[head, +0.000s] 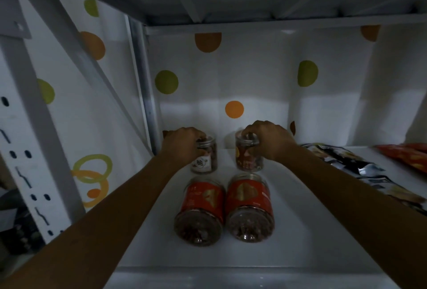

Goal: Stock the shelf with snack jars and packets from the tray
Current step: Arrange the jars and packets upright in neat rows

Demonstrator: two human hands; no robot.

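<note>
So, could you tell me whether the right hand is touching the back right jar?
Touching: the head view shows the right hand gripping the back right jar, fingers curled round its lid.

Back-left jar [203,163], back-right jar [249,161] upright, front-left jar [200,210], front-right jar [250,207] lying

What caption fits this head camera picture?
Left hand holds the white-labelled jar, right hand the small red jar, behind two larger jars on the shelf.

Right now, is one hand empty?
No, the left hand grips the left jar and the right hand grips the right jar.
</note>
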